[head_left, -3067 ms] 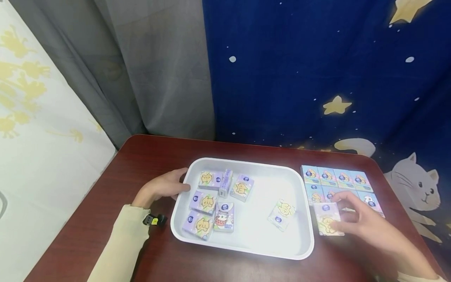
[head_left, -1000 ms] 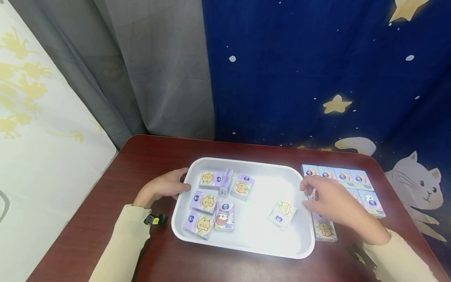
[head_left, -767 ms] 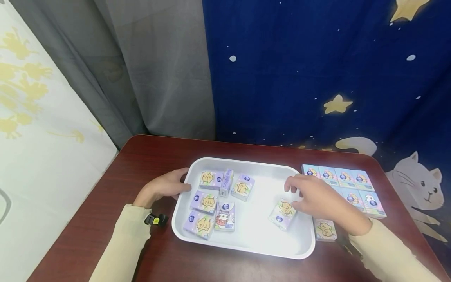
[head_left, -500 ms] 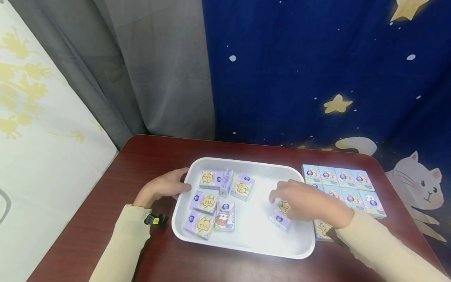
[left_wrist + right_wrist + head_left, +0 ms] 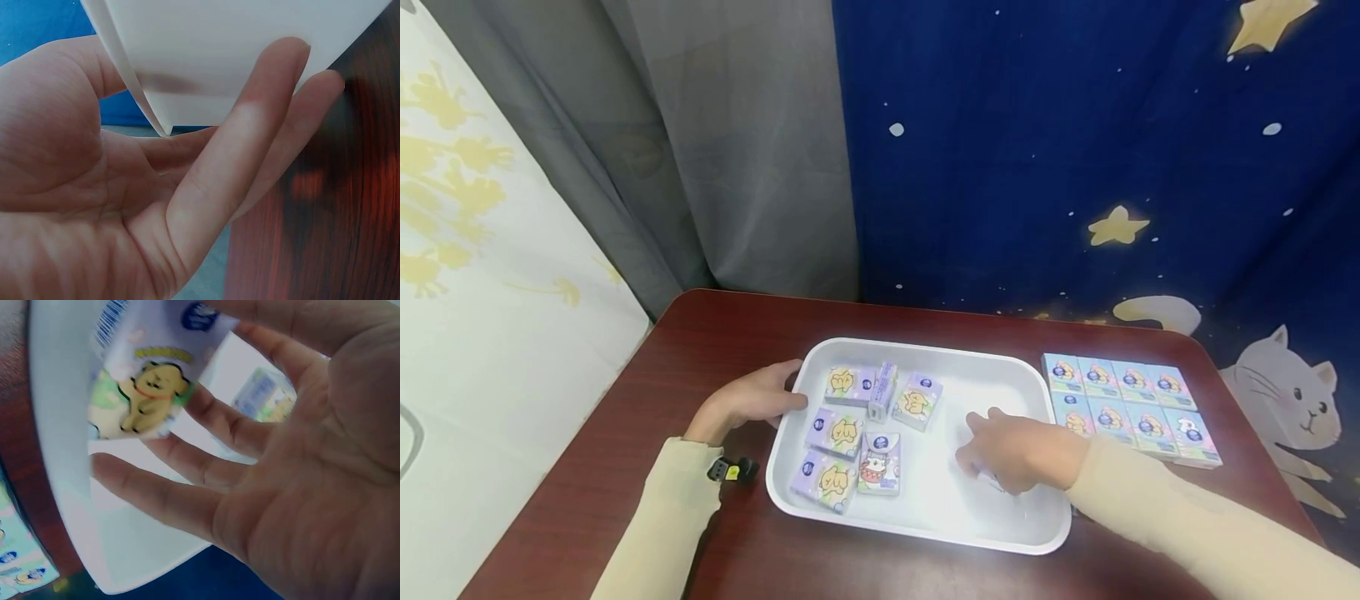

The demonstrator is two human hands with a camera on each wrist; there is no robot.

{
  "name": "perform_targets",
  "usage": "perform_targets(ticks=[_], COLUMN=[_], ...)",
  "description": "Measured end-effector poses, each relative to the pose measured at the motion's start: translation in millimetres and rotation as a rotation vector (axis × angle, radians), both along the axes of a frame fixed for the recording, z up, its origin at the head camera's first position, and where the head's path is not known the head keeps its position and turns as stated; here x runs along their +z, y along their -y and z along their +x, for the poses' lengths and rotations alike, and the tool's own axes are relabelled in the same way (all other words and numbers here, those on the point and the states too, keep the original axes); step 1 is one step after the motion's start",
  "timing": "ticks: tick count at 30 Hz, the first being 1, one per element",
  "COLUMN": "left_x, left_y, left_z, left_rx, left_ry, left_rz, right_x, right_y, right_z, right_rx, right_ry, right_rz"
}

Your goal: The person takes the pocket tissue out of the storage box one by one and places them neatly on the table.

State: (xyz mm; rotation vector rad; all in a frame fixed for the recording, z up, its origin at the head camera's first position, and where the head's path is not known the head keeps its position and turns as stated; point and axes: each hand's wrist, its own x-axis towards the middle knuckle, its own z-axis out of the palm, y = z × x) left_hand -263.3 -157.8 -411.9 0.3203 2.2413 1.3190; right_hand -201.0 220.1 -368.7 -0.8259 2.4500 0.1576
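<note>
My left hand [image 5: 748, 396] grips the left rim of a white tray [image 5: 936, 492]; in the left wrist view, fingers lie along its outer wall. Over the right part of the tray, my right hand [image 5: 1011, 454] reaches down and pinches a purple pocket tissue pack [image 5: 147, 375] with a yellow dog print. The pack is tilted in the right wrist view and almost wholly covered by the hand from above. Several more purple tissue packs lie loosely in the tray's left half, among them one with a white animal print [image 5: 880, 462] and one on its edge [image 5: 882, 392].
Right of the tray, blue tissue packs [image 5: 1131, 383] lie flat in two tight rows on the dark red table [image 5: 737, 321]. My right sleeve [image 5: 1157, 500] passes in front of those rows. Grey and blue curtains [image 5: 955, 183] hang behind the table.
My right hand placed a tissue pack below the blue rows, then moved left into the tray and took hold of the pack lying there. My left hand has stayed at the rim.
</note>
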Motion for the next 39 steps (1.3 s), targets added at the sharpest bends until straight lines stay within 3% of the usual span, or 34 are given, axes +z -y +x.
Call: perform_targets(ticks=[6,15,27,39], left_x=[-0.5,-2.5,-1.8,-3.4], left_y=[-0.3,2.1,0.8,2.0], left_z=[-0.9,-0.9,0.5,-1.3], left_rx=[-0.004,-0.001,-0.003,0.007], left_ry=[0.000,0.005,0.006,0.012], left_rz=[0.007,0.008,0.019,0.006], right_x=[-9.4,-3.2,3.9,18.7], right_y=[2,-4,-14,-26], right_z=[1.1,0.4,-3.0,-7.8], right_rx=[0.012,0.050,-0.005,-0.017], right_ry=[-0.040,-0.081,0.002,0.008], right_rz=[0.033,0.001,-0.013,-0.168])
